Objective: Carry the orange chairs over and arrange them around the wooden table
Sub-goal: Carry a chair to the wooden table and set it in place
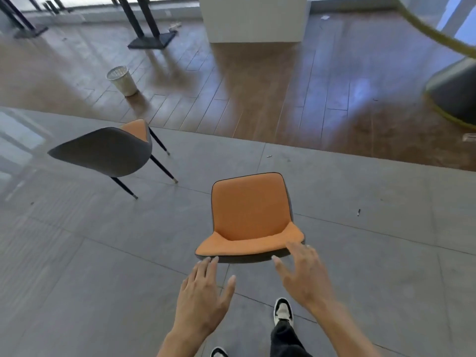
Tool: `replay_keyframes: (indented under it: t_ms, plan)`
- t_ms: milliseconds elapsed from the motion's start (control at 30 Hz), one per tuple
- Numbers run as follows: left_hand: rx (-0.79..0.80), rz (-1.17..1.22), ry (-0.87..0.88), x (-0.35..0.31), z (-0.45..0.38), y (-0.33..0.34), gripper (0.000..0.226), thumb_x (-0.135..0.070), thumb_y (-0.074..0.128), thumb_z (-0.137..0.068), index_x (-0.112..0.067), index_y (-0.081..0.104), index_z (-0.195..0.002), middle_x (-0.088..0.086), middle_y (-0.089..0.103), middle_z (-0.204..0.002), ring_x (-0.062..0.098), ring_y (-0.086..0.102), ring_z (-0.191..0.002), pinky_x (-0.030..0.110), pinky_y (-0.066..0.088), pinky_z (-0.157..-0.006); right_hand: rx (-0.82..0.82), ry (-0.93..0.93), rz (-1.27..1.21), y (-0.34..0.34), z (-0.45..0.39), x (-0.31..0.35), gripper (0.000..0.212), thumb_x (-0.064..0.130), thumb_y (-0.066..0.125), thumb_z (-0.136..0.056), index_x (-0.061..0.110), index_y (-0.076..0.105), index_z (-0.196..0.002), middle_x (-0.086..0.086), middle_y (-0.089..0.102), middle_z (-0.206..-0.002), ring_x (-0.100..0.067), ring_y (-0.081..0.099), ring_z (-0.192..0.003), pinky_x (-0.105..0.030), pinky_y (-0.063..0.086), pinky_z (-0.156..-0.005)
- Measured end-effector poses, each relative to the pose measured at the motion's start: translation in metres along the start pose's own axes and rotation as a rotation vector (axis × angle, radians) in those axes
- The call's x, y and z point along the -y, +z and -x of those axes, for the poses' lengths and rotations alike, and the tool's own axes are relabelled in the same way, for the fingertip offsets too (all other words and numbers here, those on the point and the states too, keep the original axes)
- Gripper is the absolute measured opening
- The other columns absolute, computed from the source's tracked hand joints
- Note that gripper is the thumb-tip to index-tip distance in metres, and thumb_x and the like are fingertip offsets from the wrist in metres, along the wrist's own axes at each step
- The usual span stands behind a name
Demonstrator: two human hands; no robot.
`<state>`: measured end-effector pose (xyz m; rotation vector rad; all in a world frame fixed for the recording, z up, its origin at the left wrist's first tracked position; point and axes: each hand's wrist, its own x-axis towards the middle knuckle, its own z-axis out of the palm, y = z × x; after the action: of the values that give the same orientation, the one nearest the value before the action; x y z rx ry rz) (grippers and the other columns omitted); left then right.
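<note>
An orange chair (248, 215) with a dark trim stands on the grey tiled floor just in front of me, its backrest nearest to me. My left hand (203, 292) hovers open just short of the backrest's left end. My right hand (304, 271) is open too, its fingertips at the backrest's right end, touching or nearly so. A second orange chair (108, 150) stands further off to the left, showing its grey back, a bit of orange seat and thin black legs. No wooden table top shows.
A white wastebasket (121, 79) stands on the wooden floor beyond the left chair. Black table legs on flat bases (152, 41) are at the back, beside a white block (253, 20). A dark round base (456, 94) with a yellow edge sits at right. My shoe (283, 311) is below.
</note>
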<state>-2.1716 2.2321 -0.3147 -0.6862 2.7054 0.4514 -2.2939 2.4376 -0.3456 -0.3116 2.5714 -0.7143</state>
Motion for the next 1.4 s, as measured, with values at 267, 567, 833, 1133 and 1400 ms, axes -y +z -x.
replay_keyframes:
  t_ms: [267, 567, 833, 1133, 1400]
  plan:
    - [0.181, -0.085, 0.032, 0.011, -0.106, 0.038, 0.069, -0.068, 0.026, -0.093, -0.026, 0.039, -0.146, -0.003, 0.04, -0.153, 0.019, 0.031, -0.142, 0.045, 0.024, -0.116, 0.178, -0.164, 0.423, 0.038, -0.076, -0.006, 0.083, 0.08, 0.01, -0.086, 0.028, 0.047, -0.139, -0.005, 0.052, -0.142, -0.031, 0.038, -0.134, -0.052, 0.03, -0.112]
    - [0.308, -0.042, 0.078, 0.029, -0.158, 0.051, 0.066, -0.069, 0.024, -0.089, -0.022, 0.066, -0.111, 0.003, 0.066, -0.118, 0.026, 0.058, -0.11, 0.046, 0.041, -0.094, 0.09, -0.258, 0.494, 0.061, -0.111, -0.009, 0.076, 0.08, 0.019, -0.083, 0.025, 0.069, -0.099, 0.004, 0.068, -0.089, -0.021, 0.06, -0.089, -0.039, 0.045, -0.084]
    - [0.194, -0.013, 0.029, 0.045, -0.135, 0.061, 0.064, -0.069, 0.029, -0.089, -0.015, 0.06, -0.074, 0.001, 0.056, -0.068, 0.024, 0.049, -0.067, 0.039, 0.032, -0.072, 0.039, -0.322, 0.441, 0.075, -0.107, -0.006, 0.065, 0.075, 0.028, -0.081, 0.023, 0.067, -0.08, 0.003, 0.066, -0.072, -0.016, 0.059, -0.063, -0.031, 0.049, -0.058]
    - [0.105, 0.046, -0.159, 0.128, -0.075, 0.067, 0.07, -0.073, 0.023, -0.083, -0.015, 0.059, -0.073, 0.0, 0.059, -0.066, 0.023, 0.052, -0.066, 0.041, 0.037, -0.081, 0.13, -0.548, 0.452, 0.13, -0.08, 0.061, 0.055, 0.071, 0.038, -0.083, 0.023, 0.048, -0.058, 0.006, 0.05, -0.054, -0.016, 0.045, -0.048, -0.028, 0.029, -0.051]
    - [0.021, 0.164, -0.418, 0.219, 0.023, 0.079, 0.064, -0.075, 0.022, -0.082, -0.02, 0.051, -0.066, -0.001, 0.056, -0.065, 0.022, 0.048, -0.065, 0.041, 0.038, -0.078, 0.26, -0.769, 0.5, 0.208, -0.032, 0.137, 0.055, 0.072, 0.041, -0.082, 0.024, 0.04, -0.055, 0.006, 0.045, -0.051, -0.015, 0.044, -0.048, -0.029, 0.034, -0.05]
